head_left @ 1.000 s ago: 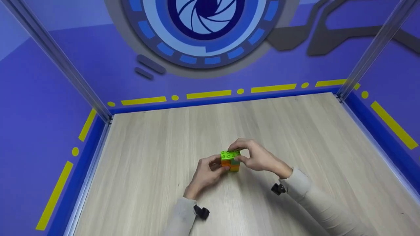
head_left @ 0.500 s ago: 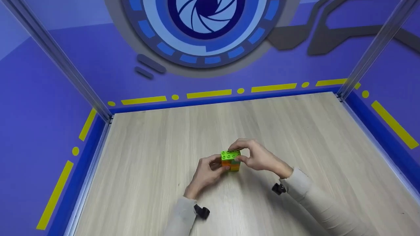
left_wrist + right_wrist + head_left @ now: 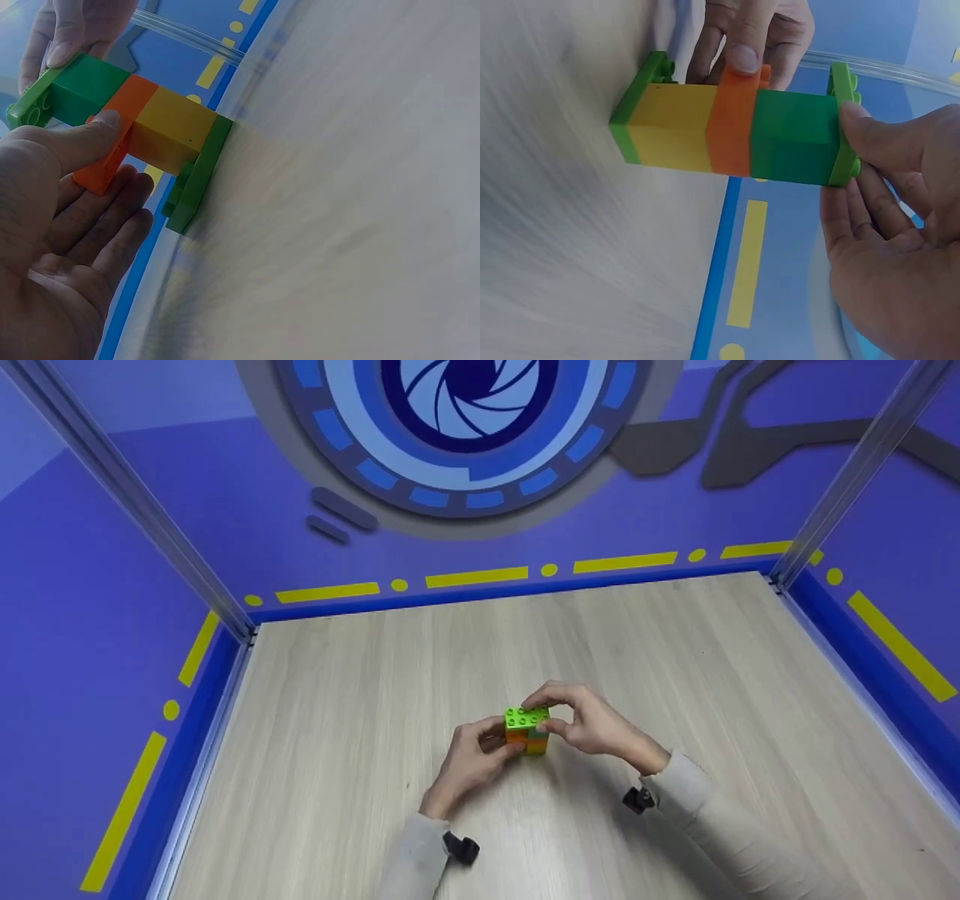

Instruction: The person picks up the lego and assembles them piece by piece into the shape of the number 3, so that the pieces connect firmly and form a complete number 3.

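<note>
A stack of toy building bricks stands on the table between my hands. From the bottom it has a flat green plate [image 3: 204,176], a yellow brick [image 3: 672,129], an orange brick [image 3: 731,131], a dark green brick [image 3: 793,136] and a studded light green plate [image 3: 526,719] on top. My left hand [image 3: 470,759] pinches the jutting left end of the orange brick between thumb and fingers. At the top right, my right hand [image 3: 596,725] grips the light green plate, thumb at the near edge and fingers behind.
The wood-grain table [image 3: 337,720] is enclosed by blue printed walls [image 3: 465,555] at the back and sides, with metal posts [image 3: 847,480] in the corners. A small black camera [image 3: 461,849] is strapped to each wrist.
Both hands keep their hold on the stack, which stays in place. Only a slight shift of the head view shows.
</note>
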The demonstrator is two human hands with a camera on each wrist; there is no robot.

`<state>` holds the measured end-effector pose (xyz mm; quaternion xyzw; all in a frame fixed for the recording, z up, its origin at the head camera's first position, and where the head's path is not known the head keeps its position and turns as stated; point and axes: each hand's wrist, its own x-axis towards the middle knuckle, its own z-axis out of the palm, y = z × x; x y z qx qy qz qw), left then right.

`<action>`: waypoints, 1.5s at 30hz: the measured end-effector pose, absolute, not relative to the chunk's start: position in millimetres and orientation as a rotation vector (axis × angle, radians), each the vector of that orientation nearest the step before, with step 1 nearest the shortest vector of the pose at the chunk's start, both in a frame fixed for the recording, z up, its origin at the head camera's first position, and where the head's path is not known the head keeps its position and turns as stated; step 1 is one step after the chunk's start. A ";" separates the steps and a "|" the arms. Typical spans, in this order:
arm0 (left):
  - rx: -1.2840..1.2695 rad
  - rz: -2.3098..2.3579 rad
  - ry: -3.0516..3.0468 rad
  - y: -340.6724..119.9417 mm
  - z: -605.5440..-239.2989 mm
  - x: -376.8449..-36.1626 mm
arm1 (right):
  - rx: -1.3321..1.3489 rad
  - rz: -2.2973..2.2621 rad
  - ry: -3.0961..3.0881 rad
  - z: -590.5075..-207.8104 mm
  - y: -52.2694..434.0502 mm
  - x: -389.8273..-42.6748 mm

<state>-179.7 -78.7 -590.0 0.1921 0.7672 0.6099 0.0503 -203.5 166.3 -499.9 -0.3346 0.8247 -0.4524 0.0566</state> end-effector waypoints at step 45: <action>0.612 1.797 2.389 -77.2 -588.6 -177.5 | -0.960 -1.437 2.552 -518.5 170.8 -193.6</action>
